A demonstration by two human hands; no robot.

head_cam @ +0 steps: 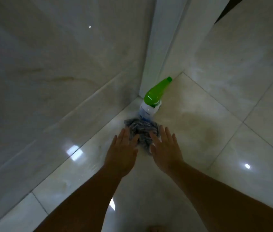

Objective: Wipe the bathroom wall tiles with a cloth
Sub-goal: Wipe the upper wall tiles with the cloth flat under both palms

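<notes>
A crumpled grey cloth (140, 129) lies on the glossy floor tiles near the corner. Both my hands reach down to it with fingers straight. My left hand (122, 151) touches its left side. My right hand (165, 150) lies at its right side, fingertips at the cloth's edge. Neither hand curls round the cloth. The pale marbled wall tiles (57, 64) rise on the left of the corner.
A green bottle with a white label (154, 96) lies tilted on the floor just beyond the cloth, against a white door frame (155, 47). More wall tile (233, 39) stands at the right. A toe shows at the bottom edge (154, 229).
</notes>
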